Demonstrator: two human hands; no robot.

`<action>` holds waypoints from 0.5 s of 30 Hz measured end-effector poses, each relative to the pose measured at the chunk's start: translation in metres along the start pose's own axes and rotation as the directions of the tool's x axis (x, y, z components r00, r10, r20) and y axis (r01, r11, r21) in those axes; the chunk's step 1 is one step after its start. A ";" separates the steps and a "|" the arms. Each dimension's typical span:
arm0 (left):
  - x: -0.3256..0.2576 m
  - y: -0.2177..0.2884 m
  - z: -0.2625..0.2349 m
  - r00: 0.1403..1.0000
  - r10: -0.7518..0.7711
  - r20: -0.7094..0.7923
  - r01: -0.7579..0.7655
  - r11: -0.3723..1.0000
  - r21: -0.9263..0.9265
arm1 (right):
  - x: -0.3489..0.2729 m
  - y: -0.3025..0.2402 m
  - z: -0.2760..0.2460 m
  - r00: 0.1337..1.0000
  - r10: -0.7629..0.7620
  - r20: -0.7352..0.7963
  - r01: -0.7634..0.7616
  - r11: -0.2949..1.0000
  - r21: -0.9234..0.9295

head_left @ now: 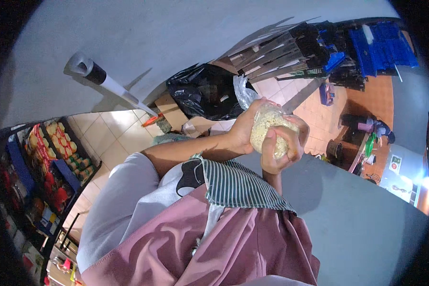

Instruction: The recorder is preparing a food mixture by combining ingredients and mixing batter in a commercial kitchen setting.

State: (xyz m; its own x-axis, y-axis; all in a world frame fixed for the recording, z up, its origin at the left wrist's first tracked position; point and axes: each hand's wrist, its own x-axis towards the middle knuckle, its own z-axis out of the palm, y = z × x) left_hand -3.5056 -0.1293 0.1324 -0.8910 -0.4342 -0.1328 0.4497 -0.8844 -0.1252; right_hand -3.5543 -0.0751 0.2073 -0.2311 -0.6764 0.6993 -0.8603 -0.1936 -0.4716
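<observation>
A clear plastic bag (268, 125) packed with a pale yellowish, crumbly or grainy food is held up before my chest. My left hand (247, 127) is closed around its left side. From the right, my right hand (287, 148) wraps the bag, its thumb pressed against the front. A crumpled, clear plastic end (244, 91) sticks up beyond my left hand; whether it belongs to the same bag I cannot tell. What exactly the food is cannot be made out. Below my hands, a green-and-white striped cloth (238, 183) lies over my pink garment.
A bin lined with a black plastic bag (202, 90) stands beyond my hands, cardboard (169, 110) beside it. A grey tabletop (357, 214) is at my right. Packaged goods fill a shelf (57, 167) at left. Blue plastic bags (383, 45) hang at far right. A white pole (114, 88) leans near the wall.
</observation>
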 end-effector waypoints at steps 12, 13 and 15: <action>-0.009 -0.013 0.001 0.993 0.095 0.068 -0.099 0.994 0.051 | -0.002 0.012 -0.009 0.990 -0.081 0.119 0.085 0.996 -0.027; -0.012 -0.016 0.005 0.993 0.096 0.066 -0.100 0.994 0.047 | -0.003 0.014 -0.010 0.989 -0.098 0.110 0.102 0.994 -0.031; -0.017 -0.022 0.010 0.952 0.304 -0.028 -0.280 0.908 0.310 | -0.005 0.015 -0.010 0.990 -0.094 0.104 0.098 0.995 -0.031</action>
State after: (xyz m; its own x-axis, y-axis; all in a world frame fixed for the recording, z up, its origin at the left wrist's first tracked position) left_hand -3.5007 -0.1041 0.1473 -0.7103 -0.6772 -0.1922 0.6387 -0.7348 0.2283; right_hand -3.5702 -0.0670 0.2021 -0.1007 -0.7252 0.6811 -0.8924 -0.2369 -0.3841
